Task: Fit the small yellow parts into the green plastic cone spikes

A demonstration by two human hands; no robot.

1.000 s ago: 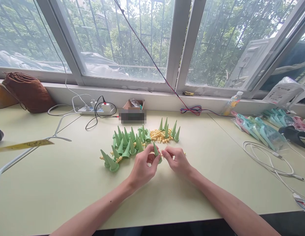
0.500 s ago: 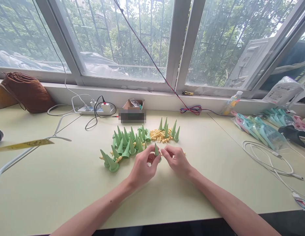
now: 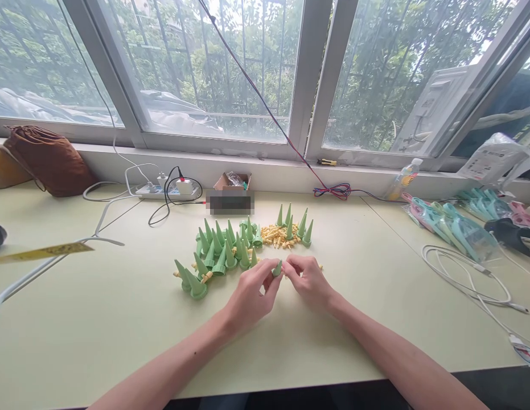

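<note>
My left hand (image 3: 256, 287) pinches a green plastic cone (image 3: 277, 269) between thumb and fingers, its tip tilted up and to the right. Close against the cone, my right hand (image 3: 306, 278) has thumb and index finger pressed together; whatever lies in that pinch is too small and hidden to make out. Beyond my left hand stands a cluster of similar green cones (image 3: 219, 259) with ribbed round bases, some with small yellow fittings (image 3: 206, 277) at the base. A heap of yellow plastic pieces (image 3: 278, 235) lies past my hands, with several green cones (image 3: 307, 233) around it.
At the back are a power strip (image 3: 145, 192), a small open cardboard box (image 3: 233, 181) and bundled wires (image 3: 332, 191). To the right lie a coiled white cable (image 3: 461, 273), bagged pastel plastic items (image 3: 456, 228) and a bottle (image 3: 405, 179). A brown bag (image 3: 49, 162) sits back left.
My left hand has turned the green cone, tilting it and bringing it right against my right fingertips. My right hand has barely moved.
</note>
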